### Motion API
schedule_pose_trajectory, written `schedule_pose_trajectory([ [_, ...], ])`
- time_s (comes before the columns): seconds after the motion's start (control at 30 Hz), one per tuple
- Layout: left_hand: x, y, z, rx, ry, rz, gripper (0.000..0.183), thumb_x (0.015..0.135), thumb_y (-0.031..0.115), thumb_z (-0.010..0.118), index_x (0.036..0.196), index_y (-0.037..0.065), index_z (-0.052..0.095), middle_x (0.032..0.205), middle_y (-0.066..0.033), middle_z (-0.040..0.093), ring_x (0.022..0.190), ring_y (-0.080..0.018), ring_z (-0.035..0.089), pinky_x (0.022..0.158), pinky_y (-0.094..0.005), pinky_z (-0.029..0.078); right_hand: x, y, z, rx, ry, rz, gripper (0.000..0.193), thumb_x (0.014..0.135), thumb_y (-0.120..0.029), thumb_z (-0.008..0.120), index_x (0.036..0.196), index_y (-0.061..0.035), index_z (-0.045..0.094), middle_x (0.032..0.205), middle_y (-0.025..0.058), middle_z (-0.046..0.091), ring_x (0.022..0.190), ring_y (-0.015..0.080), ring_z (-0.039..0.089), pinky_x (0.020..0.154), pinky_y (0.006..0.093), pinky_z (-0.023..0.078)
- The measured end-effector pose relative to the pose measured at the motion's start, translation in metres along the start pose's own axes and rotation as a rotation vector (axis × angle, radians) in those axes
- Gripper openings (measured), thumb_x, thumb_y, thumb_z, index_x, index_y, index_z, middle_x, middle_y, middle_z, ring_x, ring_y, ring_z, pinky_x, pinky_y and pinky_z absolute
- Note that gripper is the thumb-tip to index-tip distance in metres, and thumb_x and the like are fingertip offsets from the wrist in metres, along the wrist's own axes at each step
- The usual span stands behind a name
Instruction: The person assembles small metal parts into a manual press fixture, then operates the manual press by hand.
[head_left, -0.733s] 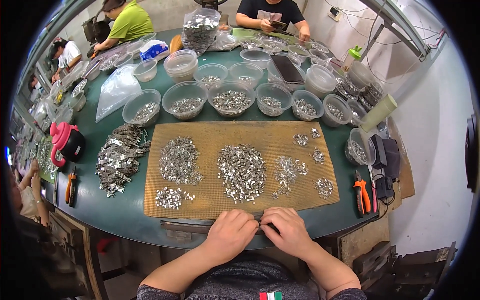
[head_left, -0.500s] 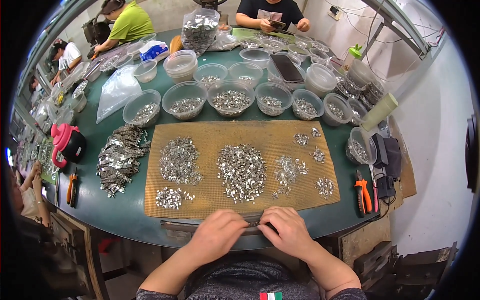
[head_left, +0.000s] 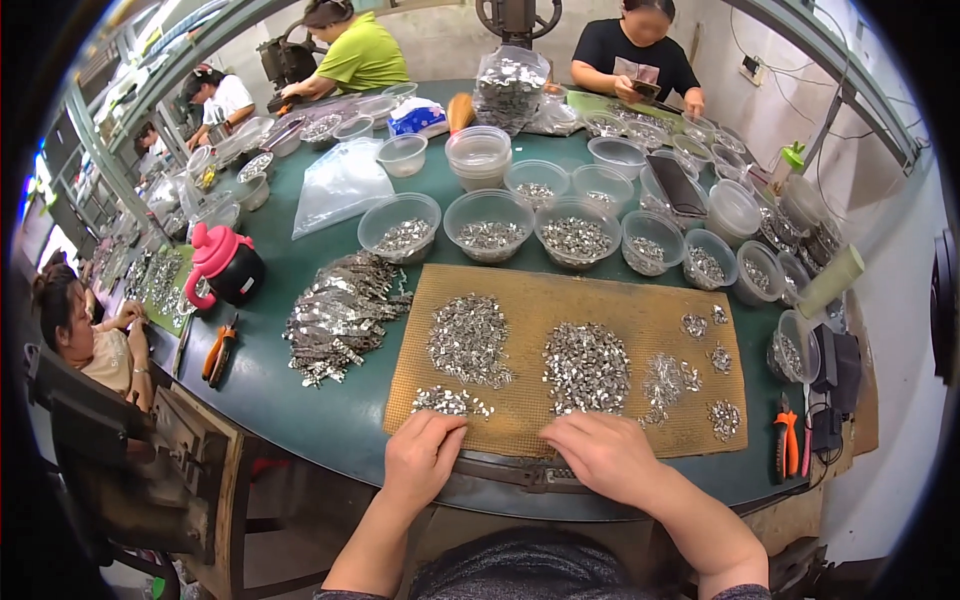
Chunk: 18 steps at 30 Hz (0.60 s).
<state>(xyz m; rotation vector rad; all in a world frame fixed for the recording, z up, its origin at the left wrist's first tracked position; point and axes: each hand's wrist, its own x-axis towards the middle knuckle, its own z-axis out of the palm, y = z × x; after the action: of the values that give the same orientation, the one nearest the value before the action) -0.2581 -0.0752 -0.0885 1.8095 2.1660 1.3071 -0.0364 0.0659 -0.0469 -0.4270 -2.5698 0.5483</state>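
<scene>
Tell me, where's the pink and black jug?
In the head view, the pink and black jug stands on the green table at the person's left, beyond the orange pliers and left of the flat metal pieces.

Shiny metal pieces (head_left: 585, 365) on a rough, perhaps woven mat (head_left: 640, 310).

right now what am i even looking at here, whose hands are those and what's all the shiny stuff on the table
This is one view from a wide fisheye camera worn on a person's head, looking down, so edges bend. The two bare hands are the wearer's own: left hand and right hand rest on the near edge of a tan woven mat, apparently holding nothing. On it lie heaps of small silvery metal parts. Behind stand clear plastic bowls of similar parts on the round green table. Other people sit around it.
</scene>
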Motion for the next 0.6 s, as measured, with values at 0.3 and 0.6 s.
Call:
schedule_pose_trajectory([
  [0.3, 0.005, -0.017, -0.010, 0.033, -0.021, 0.072, 0.014, 0.086, 0.007, 0.075, 0.099, 0.008, 0.072, 0.084, -0.0068, 0.064, 0.076, -0.0277, 0.064, 0.067, -0.0388, 0.052, 0.070, 0.006, 0.065, -0.178, -0.280, -0.030, 0.011, 0.095, -0.020, 0.064, 0.102, -0.0124, 0.068, 0.086, 0.0061, 0.069, 0.077, 0.0268, 0.071, 0.061, 0.0385, 0.057],
  [0.6, 0.010, -0.018, -0.008, 0.122, -0.122, 0.154, 0.016, 0.082, 0.004, 0.072, 0.098, 0.008, 0.072, 0.085, -0.0058, 0.061, 0.081, -0.0264, 0.063, 0.070, -0.0388, 0.053, 0.070, 0.007, 0.074, -0.043, -0.214, -0.048, 0.009, 0.094, -0.015, 0.062, 0.091, -0.0066, 0.058, 0.083, 0.0113, 0.067, 0.077, 0.0305, 0.070, 0.063, 0.0431, 0.056],
])
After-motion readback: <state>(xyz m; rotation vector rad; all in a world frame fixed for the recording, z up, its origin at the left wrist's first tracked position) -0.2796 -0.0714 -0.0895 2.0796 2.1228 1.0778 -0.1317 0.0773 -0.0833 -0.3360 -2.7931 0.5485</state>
